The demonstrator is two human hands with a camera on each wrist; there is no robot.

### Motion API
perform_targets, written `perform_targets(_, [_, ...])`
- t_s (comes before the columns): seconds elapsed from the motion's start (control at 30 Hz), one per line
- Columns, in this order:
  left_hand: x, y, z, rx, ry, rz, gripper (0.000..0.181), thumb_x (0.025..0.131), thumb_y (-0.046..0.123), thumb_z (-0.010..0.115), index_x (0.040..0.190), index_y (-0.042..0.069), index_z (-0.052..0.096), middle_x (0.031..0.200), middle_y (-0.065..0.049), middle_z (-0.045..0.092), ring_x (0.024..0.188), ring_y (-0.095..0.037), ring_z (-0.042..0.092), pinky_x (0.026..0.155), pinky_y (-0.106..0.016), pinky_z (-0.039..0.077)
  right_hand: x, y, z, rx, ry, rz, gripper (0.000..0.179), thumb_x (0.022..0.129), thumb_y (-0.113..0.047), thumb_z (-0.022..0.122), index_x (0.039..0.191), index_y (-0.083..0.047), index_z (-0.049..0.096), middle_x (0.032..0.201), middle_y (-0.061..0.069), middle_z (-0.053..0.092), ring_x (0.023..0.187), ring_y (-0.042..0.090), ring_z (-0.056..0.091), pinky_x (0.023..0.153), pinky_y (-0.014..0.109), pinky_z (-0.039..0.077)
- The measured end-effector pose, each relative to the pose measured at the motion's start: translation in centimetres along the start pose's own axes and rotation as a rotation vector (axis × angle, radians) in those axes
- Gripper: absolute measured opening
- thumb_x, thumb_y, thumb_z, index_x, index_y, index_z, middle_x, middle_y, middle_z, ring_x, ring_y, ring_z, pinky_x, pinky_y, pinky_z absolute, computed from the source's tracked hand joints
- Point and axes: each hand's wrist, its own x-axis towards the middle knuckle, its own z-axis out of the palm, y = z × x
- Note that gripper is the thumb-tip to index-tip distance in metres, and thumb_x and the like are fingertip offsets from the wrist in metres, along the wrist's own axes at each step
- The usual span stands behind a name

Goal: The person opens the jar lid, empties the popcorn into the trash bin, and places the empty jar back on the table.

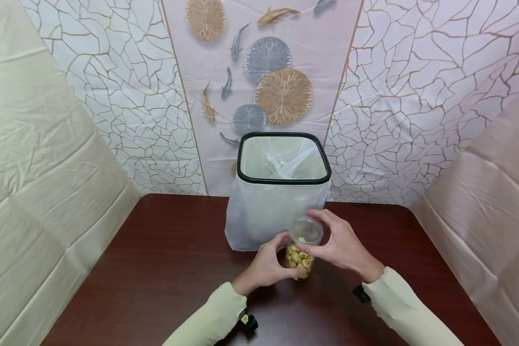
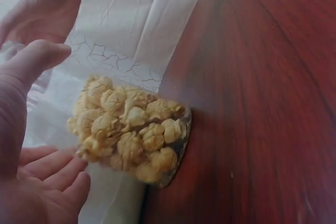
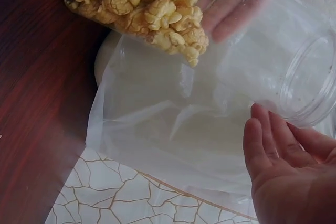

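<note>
A clear plastic jar [image 1: 300, 259] partly filled with caramel popcorn [image 2: 131, 129] is upright at the tabletop, just in front of a bag-lined bin. My left hand [image 1: 265, 264] holds its lower part from the left, thumb on the near side and fingers along the far side. Around the top, my right hand [image 1: 337, 240] grips the jar near its round rim [image 3: 310, 77], thumb in front and fingers behind. Above the popcorn, the upper part of the jar is see-through.
Behind the jar stands the bin [image 1: 281, 206], its white plastic bag held by a black frame [image 1: 285, 181]. The dark red-brown table [image 1: 173, 259] spreads to both sides. Patterned cloth [image 1: 134, 96] hangs at the back, with pale cloth walls [image 1: 39, 168] at the sides.
</note>
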Motion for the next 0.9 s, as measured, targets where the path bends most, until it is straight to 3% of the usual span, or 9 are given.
perform_targets(0.2, [1.2, -0.1, 1.3, -0.047, 0.040, -0.012, 0.076, 0.076, 0.032, 0.094, 0.142, 0.022, 0.058, 0.127, 0.006, 0.073, 0.110, -0.006, 0.067, 0.096, -0.024, 0.054, 0.3, 0.6, 0.5, 0.031, 0.018, -0.069, 0.073, 0.074, -0.033, 0.096, 0.136, -0.010, 0.065, 0.127, 0.003, 0.072, 0.103, 0.018, 0.070, 0.084, 0.035, 0.060])
perform_targets(0.47, [1.5, -0.3, 1.9, -0.063, 0.080, 0.045, 0.072, 0.078, 0.029, 0.094, 0.141, 0.020, 0.060, 0.126, -0.001, 0.074, 0.112, -0.007, 0.067, 0.097, -0.024, 0.055, 0.5, 0.6, 0.7, 0.043, 0.018, -0.131, 0.069, 0.072, -0.030, 0.096, 0.132, -0.010, 0.068, 0.126, 0.001, 0.073, 0.103, 0.016, 0.072, 0.084, 0.030, 0.059])
perform_targets(0.67, [0.8, -0.1, 1.2, -0.038, 0.084, 0.097, 0.071, 0.078, 0.029, 0.094, 0.140, 0.023, 0.061, 0.123, -0.003, 0.076, 0.109, -0.006, 0.069, 0.094, -0.025, 0.057, 0.3, -0.1, 0.4, 0.056, -0.009, -0.152, 0.069, 0.071, -0.035, 0.097, 0.131, -0.015, 0.068, 0.124, -0.003, 0.072, 0.101, 0.011, 0.070, 0.080, 0.028, 0.059])
perform_targets(0.9, [-0.6, 0.4, -0.6, -0.045, 0.042, 0.129, 0.075, 0.078, 0.026, 0.094, 0.145, 0.018, 0.060, 0.126, -0.007, 0.077, 0.108, -0.008, 0.069, 0.095, -0.026, 0.057, 0.1, -1.1, 0.3, 0.095, -0.051, -0.161, 0.068, 0.072, -0.034, 0.096, 0.130, -0.013, 0.068, 0.119, -0.004, 0.073, 0.098, 0.017, 0.072, 0.079, 0.032, 0.060])
